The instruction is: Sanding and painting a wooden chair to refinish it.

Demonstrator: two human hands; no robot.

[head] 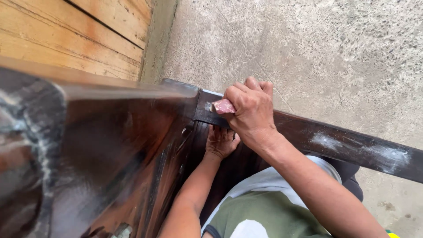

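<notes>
My right hand (pixel 251 110) is closed on a small folded piece of reddish sandpaper (pixel 223 106) and presses it on the top of a dark brown wooden rail (pixel 335 143) near its joint with a thicker dark post. My left hand (pixel 220 142) rests flat with spread fingers against the dark wooden panel (pixel 132 145) just below the rail, under my right hand. White dusty patches (pixel 387 155) show on the rail further right.
A grey concrete floor (pixel 317 53) lies beyond the rail. Light wooden planks (pixel 75 35) fill the upper left. My lap in a green and white shirt (pixel 264 211) is at the bottom.
</notes>
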